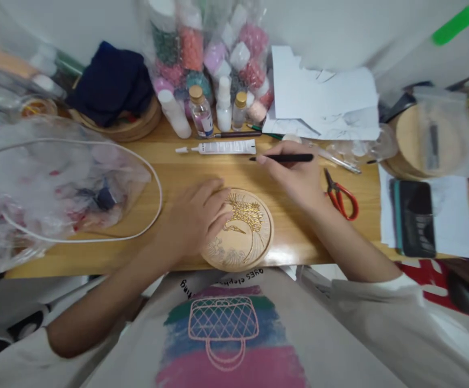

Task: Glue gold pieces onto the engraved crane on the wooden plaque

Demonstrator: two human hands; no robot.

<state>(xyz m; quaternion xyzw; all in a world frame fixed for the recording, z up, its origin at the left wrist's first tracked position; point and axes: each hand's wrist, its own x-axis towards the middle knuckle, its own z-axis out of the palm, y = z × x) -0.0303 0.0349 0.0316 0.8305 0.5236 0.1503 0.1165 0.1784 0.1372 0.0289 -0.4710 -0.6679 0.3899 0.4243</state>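
Observation:
A round wooden disc [240,258] lies at the table's front edge. It carries a line drawing of a bird, with gold outlines filling part of its upper side. My left hand [196,218] is over the disc's left rim, fingers apart and somewhat blurred; whether it presses on the wood I cannot tell. My right hand [294,175] is closed around a slim black pointed tool [288,158], its tip pointing left, above the table and beyond the disc. Just behind the tip lies a white glue tube [228,147] with its cap off to the left.
Red-handled pliers [341,196] lie right of my right forearm. A phone [415,218] rests on paper at the right. Small bottles [202,110] and bags of coloured jars stand at the back. Plastic bags [56,178] and a white cable [160,194] cover the left side.

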